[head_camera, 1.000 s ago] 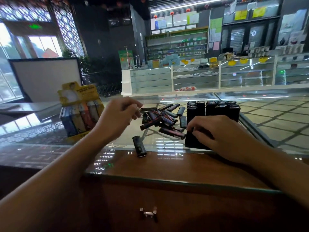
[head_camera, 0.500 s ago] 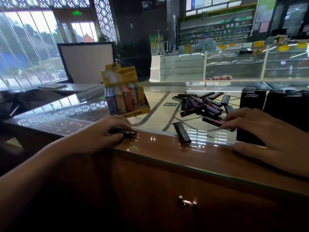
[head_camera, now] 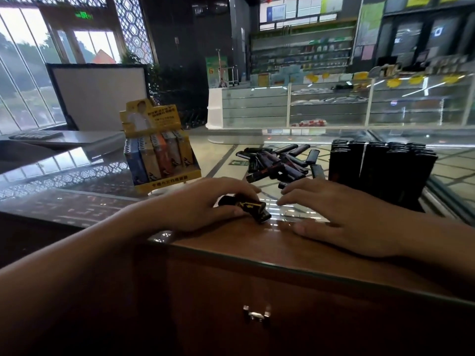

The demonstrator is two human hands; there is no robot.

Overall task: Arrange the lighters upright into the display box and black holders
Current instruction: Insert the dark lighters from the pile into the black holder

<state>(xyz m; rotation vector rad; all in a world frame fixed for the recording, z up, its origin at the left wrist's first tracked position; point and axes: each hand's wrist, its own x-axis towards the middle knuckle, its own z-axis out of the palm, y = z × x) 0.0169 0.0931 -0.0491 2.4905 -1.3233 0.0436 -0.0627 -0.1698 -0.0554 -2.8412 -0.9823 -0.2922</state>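
Observation:
A yellow display box [head_camera: 167, 182] stands on the glass counter at left with coloured lighters upright in it. Black holders [head_camera: 380, 170] full of upright black lighters stand at right. Between them lies a loose pile of dark lighters [head_camera: 280, 163]. My left hand [head_camera: 205, 204] grips a black lighter with gold print [head_camera: 244, 205], lying sideways near the counter's front edge. My right hand [head_camera: 341, 214] lies flat on the counter just right of it, fingers stretched toward the pile, holding nothing.
The glass counter top [head_camera: 77, 186] meets a wooden front edge [head_camera: 257, 247] with a drawer handle [head_camera: 255, 314] below. A keyboard [head_camera: 36, 134] sits on a desk far left. Glass showcases [head_camera: 321, 106] stand across the shop.
My left hand brought a lighter from the pile down to the counter's front edge, then slid right toward my right hand. My right hand came off the black holder and now lies flat.

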